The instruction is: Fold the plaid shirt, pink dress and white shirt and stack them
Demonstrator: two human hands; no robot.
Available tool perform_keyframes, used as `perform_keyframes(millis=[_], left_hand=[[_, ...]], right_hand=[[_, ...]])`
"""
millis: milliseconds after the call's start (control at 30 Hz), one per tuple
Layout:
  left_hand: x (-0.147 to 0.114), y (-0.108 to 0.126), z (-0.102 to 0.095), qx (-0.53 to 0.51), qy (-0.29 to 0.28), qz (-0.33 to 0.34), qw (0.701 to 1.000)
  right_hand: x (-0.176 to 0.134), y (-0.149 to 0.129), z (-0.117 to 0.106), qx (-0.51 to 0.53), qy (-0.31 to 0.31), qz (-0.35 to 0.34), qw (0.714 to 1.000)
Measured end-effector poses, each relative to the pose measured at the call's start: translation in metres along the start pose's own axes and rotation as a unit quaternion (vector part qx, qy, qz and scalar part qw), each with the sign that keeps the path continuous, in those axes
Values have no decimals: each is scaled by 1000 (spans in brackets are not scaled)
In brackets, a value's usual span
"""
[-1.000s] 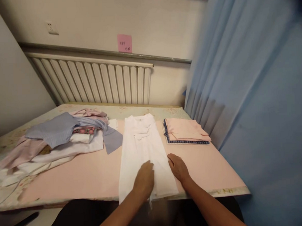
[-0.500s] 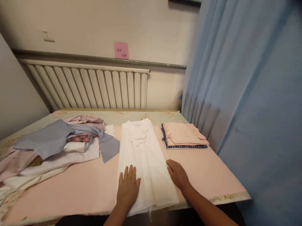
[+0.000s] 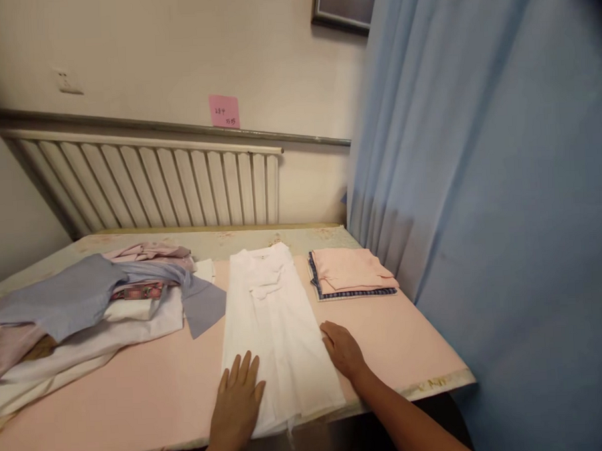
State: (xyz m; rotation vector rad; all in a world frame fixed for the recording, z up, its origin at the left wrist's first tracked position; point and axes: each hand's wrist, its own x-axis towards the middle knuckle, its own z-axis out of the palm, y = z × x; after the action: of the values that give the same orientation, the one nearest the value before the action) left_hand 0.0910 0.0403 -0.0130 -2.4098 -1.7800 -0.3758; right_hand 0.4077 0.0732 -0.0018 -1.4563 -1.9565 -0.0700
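Observation:
A white shirt, folded into a long narrow shape, lies with its collar towards the wall and its hem over the table's near edge. My left hand rests palm down at its lower left side, fingers spread and flat. At the right edge of the shirt is my right hand, fingers curled and closed against the cloth; its fingertips are partly hidden. A neat stack stands beyond my right hand: a folded pink garment on top of a dark blue checked one.
A loose heap of clothes fills the left side, with a blue-grey garment on top and white cloth below. Pink cloth covers the table. A blue curtain hangs at the right; a radiator stands behind.
The view has turned slightly right. My left hand has slid down the shirt towards its hem, still flat. My right hand stays at the shirt's right edge.

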Motion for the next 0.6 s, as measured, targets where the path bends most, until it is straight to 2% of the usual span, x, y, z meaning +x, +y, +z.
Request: perform_keyframes(millis=[167, 267, 400, 600], left_hand=[[-8, -25, 5, -15, 4, -75, 997], [-14, -39, 8, -42, 24, -116, 992], [-17, -49, 5, -66, 52, -124, 989], [-2, -48, -9, -48, 46, -135, 989]], right_hand=[[0, -2, -2, -2, 2, -2, 1000], [0, -2, -2, -5, 2, -1, 1000], [-2, 1, 1, -3, -1, -1, 1000], [-6, 6, 6, -3, 0, -3, 1000]])
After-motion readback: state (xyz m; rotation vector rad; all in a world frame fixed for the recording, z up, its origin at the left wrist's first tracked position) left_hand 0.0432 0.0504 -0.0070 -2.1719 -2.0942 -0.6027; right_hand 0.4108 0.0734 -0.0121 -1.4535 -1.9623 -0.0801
